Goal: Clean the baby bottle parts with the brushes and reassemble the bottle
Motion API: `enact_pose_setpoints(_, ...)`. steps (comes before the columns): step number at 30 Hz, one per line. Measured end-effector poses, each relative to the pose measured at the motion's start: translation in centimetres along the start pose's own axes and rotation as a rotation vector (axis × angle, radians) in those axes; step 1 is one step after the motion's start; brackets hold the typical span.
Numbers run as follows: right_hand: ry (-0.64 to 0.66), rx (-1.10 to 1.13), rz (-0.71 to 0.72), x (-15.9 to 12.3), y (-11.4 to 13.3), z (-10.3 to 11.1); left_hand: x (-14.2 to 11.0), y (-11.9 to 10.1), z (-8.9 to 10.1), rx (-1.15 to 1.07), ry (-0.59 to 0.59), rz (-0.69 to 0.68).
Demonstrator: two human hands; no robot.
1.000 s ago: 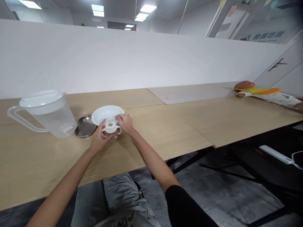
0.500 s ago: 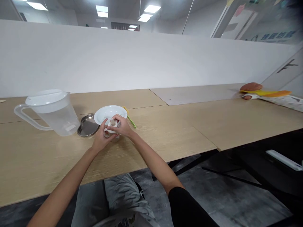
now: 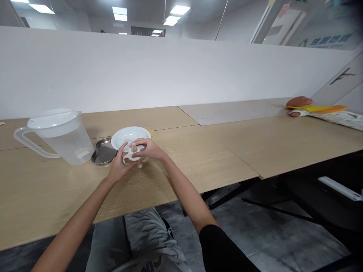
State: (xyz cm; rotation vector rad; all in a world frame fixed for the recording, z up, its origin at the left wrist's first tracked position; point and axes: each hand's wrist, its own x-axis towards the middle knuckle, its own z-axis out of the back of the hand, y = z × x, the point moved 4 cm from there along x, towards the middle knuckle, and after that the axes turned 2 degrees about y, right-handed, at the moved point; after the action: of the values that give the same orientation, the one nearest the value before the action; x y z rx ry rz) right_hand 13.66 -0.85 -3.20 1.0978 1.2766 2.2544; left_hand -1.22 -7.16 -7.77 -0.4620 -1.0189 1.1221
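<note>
Between my hands is a small baby bottle [image 3: 134,154] with a clear teat on top and white side handles, just in front of a white bowl. My left hand [image 3: 119,166] curls round its left side, thumb and fingers on the collar and handle. From the right, my right hand [image 3: 151,149] grips the collar near the teat. My fingers hide much of the bottle's body, and whether its base touches the table cannot be made out. The white bowl [image 3: 127,133] stands right behind it.
A kidney-shaped metal tray [image 3: 103,153] lies left of the bowl, beside a lidded clear plastic jug [image 3: 68,139]. A yellow-ended utensil [image 3: 149,132] shows behind my right hand. A doll-like item with yellow cloth [image 3: 309,108] lies far right. The table's front edge runs below my forearms.
My right hand has shifted slightly round the bottle's collar, and its side handles show more. That hand now covers the utensil's green part. The view has moved slightly.
</note>
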Motion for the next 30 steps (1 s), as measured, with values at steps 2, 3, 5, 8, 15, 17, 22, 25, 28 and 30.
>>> enact_pose_setpoints(2,0.008,0.073,0.025,0.1,-0.5,0.6,0.0,0.1,0.1,0.007,-0.004,-0.014)
enact_pose_setpoints(3,-0.014,0.101,0.048,0.2,-0.8,0.9,0.0,0.2,0.2,0.017,-0.012,-0.022)
enact_pose_setpoints(5,-0.124,0.120,0.081,0.4,-1.5,1.7,0.0,0.2,0.3,0.055,-0.028,-0.036)
enact_pose_setpoints(8,-0.380,0.102,0.043,0.6,-2.6,2.7,-0.1,0.3,0.2,0.119,-0.049,-0.037)
enact_pose_setpoints(15,-0.208,0.040,-0.006,0.2,-1.2,0.5,-0.1,0.8,-0.3,0.103,-0.045,-0.033)
enact_pose_setpoints(17,-0.134,-0.080,-0.051,0.0,-0.6,-0.1,-0.1,0.8,-0.2,0.104,-0.044,-0.028)
enact_pose_setpoints(22,-0.127,-0.061,-0.090,0.0,-0.7,0.0,-0.1,0.5,-0.2,0.110,-0.043,-0.037)
enact_pose_setpoints(25,-0.160,0.121,-0.073,0.1,-1.2,0.4,0.0,0.3,-0.2,0.118,-0.028,-0.036)
enact_pose_setpoints(28,-0.166,0.324,-0.079,0.2,-1.5,0.5,0.0,0.3,-0.3,0.129,-0.017,-0.053)
enact_pose_setpoints(30,-0.187,0.398,-0.094,0.3,-1.4,0.5,0.0,0.4,-0.3,0.135,-0.015,-0.065)
